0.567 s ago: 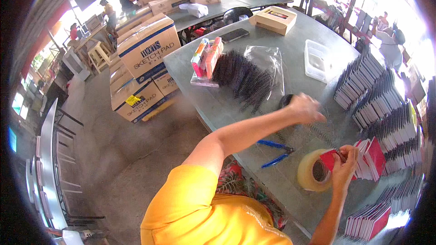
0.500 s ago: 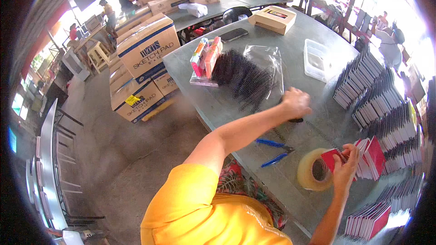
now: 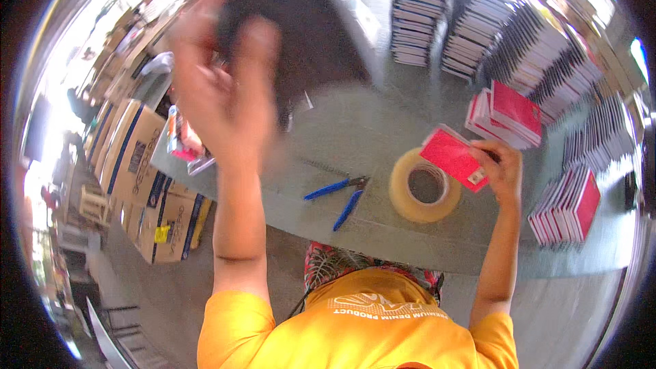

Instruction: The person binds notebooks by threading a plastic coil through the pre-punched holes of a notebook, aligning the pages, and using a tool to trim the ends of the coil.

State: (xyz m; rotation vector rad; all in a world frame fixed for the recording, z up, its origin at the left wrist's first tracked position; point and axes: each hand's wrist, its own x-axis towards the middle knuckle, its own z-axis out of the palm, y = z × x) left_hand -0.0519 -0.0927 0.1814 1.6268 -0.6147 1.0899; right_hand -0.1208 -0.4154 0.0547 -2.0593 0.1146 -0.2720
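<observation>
My left hand (image 3: pixel 229 96) is raised close to the camera, badly blurred. Its thumb and fingers lie at the edge of a large dark thing (image 3: pixel 307 34) with a curved rim, too smeared to name. Whether the fingers grip it is unclear. My right hand (image 3: pixel 502 167) holds a small red notebook (image 3: pixel 451 156) by its right end, above the edge of a roll of clear tape (image 3: pixel 403 195). Left of the tape, pliers with blue handles (image 3: pixel 338 195) lie spread on the grey table (image 3: pixel 342 130). A black spiral coil (image 3: pixel 321 165) lies just beyond them.
Several stacks of spiral notebooks (image 3: pixel 417 17) stand along the far and right side. Red notebooks (image 3: pixel 506 116) lie in front of them, and another red pile (image 3: pixel 564 208) stands at the right. Cardboard boxes (image 3: pixel 154 191) are stacked on the floor at left.
My left hand has risen from the table toward the camera, and the dark thing has come into view beside it. My view has swung right. The red notebook stays in my right hand.
</observation>
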